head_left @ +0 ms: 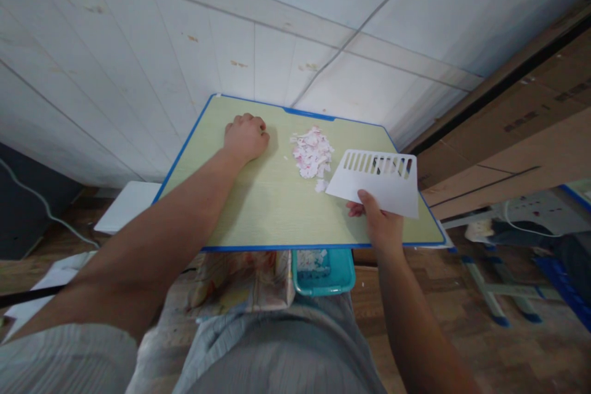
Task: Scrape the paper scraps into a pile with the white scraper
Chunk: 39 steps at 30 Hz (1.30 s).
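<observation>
On the pale green table with a blue edge (277, 221) lies a small heap of torn paper scraps (313, 152), white and pinkish. My right hand (381, 221) grips a flat white slotted scoop (369, 188) by its near side, thumb on top. A row of slots runs along the scoop's far edge, and its left corner is close to a stray scrap beside the heap. Left of the heap, my left hand (247, 136) rests on the tabletop with its fingers curled in; nothing shows in it.
Below the table's front edge stands a turquoise plastic basin (325, 283) with paper bits inside, beside a patterned fabric bag (249, 283). A white panelled wall (207, 43) rises behind the table. Cardboard boxes (503, 129) are stacked at the right.
</observation>
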Available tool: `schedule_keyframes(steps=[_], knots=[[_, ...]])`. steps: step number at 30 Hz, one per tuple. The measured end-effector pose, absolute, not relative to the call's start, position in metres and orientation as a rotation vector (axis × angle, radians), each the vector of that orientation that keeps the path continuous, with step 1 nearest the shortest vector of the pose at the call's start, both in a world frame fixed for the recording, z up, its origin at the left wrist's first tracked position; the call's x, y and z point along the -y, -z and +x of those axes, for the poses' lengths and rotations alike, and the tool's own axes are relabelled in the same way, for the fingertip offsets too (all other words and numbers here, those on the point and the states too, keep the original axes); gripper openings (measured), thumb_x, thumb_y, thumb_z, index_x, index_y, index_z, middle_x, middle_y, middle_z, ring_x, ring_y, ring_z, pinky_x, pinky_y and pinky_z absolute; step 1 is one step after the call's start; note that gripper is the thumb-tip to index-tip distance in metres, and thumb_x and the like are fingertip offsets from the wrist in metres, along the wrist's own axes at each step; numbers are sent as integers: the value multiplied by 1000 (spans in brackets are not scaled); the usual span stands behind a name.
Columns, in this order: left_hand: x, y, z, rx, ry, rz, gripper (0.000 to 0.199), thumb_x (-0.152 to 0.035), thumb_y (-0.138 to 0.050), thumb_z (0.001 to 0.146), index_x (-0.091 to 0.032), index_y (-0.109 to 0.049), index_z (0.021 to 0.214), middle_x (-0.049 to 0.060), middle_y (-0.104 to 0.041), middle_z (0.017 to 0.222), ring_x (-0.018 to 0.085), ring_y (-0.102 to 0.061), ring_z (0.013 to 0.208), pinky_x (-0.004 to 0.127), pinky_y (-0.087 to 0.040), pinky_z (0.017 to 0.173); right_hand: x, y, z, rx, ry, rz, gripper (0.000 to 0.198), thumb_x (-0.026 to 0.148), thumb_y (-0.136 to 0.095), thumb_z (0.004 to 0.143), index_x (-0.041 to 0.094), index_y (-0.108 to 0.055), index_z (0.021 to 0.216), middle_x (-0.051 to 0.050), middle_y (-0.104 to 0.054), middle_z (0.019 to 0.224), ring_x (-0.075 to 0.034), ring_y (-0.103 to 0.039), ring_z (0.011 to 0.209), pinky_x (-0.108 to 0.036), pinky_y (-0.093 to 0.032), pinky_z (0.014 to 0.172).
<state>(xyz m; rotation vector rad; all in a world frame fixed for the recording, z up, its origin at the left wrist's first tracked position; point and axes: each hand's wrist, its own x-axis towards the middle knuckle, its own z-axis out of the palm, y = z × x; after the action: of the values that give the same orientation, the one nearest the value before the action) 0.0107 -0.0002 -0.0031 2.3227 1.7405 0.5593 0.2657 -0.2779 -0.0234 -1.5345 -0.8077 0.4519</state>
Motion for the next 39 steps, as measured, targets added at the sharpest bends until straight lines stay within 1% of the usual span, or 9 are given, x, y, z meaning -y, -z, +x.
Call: schedule_keyframes(steps=[3,8,14,19,23,27,34,39], knots=[[2,2,11,-1740,-549,2326,52,-31,-58,112,-18,-89,152,25,-77,168,47,-65,162,65,-54,138,270,25,265,798,-450,-1535,39,60,-95,86,24,-80,87,-8,-86,70,-24,-75,54,-37,-67,57],[1,4,11,-1748,-550,2329,51,-32,-58,113,-21,-89,151,23,-77,168,47,-65,162,64,-54,138,270,25,267,814,-459,-1540,39,59,-96,86,24,-80,81,-9,-85,69,-23,-75,53,-36,-66,56],[-3,7,11,-1748,-556,2339,50,-32,-60,113,-20,-89,151,23,-78,167,46,-65,162,65,-54,138,271,31,269,754,-425,-1495,38,58,-96,87,23,-81,88,-7,-85,70,-22,-72,51,-35,-64,55],[-3,7,11,-1752,-560,2335,50,-31,-59,113,-20,-90,151,23,-78,167,46,-65,162,64,-55,138,270,30,269,775,-428,-1523,44,64,-98,87,25,-78,82,-7,-84,67,-22,-74,53,-36,-66,57],[-2,6,11,-1742,-557,2329,51,-31,-59,112,-19,-89,152,24,-78,167,47,-64,161,65,-54,138,271,27,268,751,-430,-1526,40,60,-97,84,24,-79,87,-6,-84,67,-22,-73,52,-35,-65,55],[0,3,11,-1738,-547,2323,53,-31,-58,113,-17,-88,154,25,-76,170,47,-64,163,64,-53,139,272,25,267,736,-412,-1540,37,57,-94,84,24,-79,85,-6,-83,66,-21,-72,51,-35,-65,55],[1,1,11,-1732,-534,2320,52,-30,-58,112,-18,-89,153,25,-77,168,47,-65,163,64,-54,138,270,26,266,776,-430,-1533,47,67,-97,85,24,-79,83,-9,-86,71,-22,-73,53,-35,-65,56],[2,0,11,-1725,-552,2316,53,-30,-58,111,-17,-89,152,26,-77,168,48,-65,163,65,-53,138,272,25,265,737,-389,-1541,39,60,-92,85,24,-78,80,-7,-82,66,-21,-70,49,-34,-62,53]])
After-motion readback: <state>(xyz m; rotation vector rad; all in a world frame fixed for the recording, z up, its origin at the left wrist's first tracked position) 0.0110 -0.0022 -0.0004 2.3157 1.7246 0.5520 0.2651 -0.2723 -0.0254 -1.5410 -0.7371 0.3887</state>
